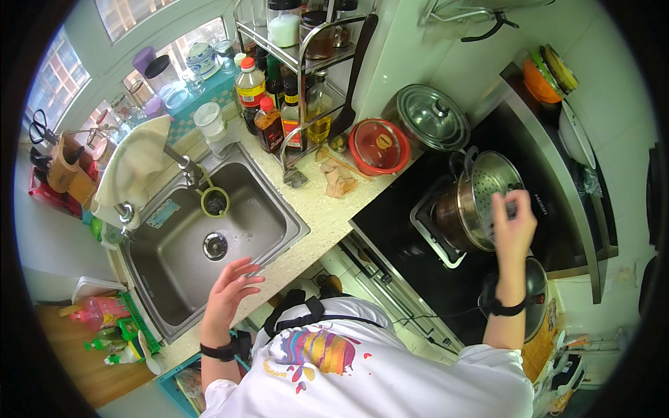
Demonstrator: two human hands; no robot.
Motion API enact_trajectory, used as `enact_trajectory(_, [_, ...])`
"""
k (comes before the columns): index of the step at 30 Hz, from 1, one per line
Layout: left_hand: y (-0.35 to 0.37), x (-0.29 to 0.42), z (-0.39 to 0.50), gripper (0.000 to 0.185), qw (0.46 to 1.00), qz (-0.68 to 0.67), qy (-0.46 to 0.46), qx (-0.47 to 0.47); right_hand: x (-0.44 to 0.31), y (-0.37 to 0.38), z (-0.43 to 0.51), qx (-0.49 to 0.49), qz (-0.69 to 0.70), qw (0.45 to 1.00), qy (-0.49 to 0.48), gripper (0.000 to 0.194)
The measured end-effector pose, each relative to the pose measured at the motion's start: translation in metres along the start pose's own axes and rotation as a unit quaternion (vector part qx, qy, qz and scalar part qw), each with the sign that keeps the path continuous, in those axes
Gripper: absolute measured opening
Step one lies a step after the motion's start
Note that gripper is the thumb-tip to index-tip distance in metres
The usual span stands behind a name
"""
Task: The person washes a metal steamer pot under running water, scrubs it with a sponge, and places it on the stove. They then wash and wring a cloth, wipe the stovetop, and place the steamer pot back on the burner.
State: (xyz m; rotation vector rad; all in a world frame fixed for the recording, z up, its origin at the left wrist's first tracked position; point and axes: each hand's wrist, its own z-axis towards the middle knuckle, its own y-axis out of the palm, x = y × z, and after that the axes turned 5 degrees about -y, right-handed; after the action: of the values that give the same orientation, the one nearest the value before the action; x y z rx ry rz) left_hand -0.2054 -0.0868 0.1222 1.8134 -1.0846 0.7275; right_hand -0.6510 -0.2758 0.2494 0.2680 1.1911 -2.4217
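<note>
My left hand [233, 285] is held above the front edge of the stainless steel sink [266, 193], fingers apart and with nothing in it. My right hand [514, 222] is at a metal steamer pot [460, 214] on the gas hob [387, 230]. Its fingers are closed around a dark knob or handle [512, 208]; the hand hides much of that part. Small holes show in the perforated steamer section [490, 180] beside the fingers. A green-rimmed strainer [214, 202] with dark bits hangs at the faucet [189, 170].
A red lidded bowl [379, 146] and a glass-lidded pot [433, 117] stand behind the hob. A wok lid [534, 303] lies near my right forearm. Bottles of seasoning [269, 125] fill a metal rack [303, 65]. Crumpled brown paper [337, 178] rests on the counter [313, 209].
</note>
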Motion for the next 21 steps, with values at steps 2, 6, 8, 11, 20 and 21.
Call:
enact_trajectory(2, [0.004, -0.004, 0.012, 0.041, 1.000, 0.026, -0.014, -0.010, -0.016, 0.044, -0.035, -0.051, 0.074, 0.996, -0.022, 0.019])
enact_trajectory(6, [0.021, -0.016, 0.055, 0.038, 0.983, 0.180, -0.013, -0.033, -0.011, 0.164, -0.105, -0.115, 0.006, 0.992, -0.053, 0.025])
enact_trajectory(8, [0.034, -0.020, 0.085, 0.039, 0.954, 0.297, -0.009, -0.033, -0.006, 0.213, -0.144, -0.296, -0.052, 0.954, 0.016, 0.051])
enact_trajectory(11, [0.056, -0.018, 0.129, 0.043, 0.849, 0.514, 0.113, -0.051, 0.020, 0.269, -0.156, -0.314, -0.054, 0.948, 0.017, 0.063])
enact_trajectory(20, [0.134, -0.050, 0.271, 0.051, 0.679, 0.720, 0.109, 0.091, 0.024, 0.329, -0.112, -0.275, -0.046, 0.960, -0.021, 0.052])
enact_trajectory(21, [0.136, -0.058, 0.280, 0.052, 0.663, 0.739, 0.079, 0.086, 0.016, 0.319, -0.124, -0.269, -0.017, 0.960, -0.081, 0.051])
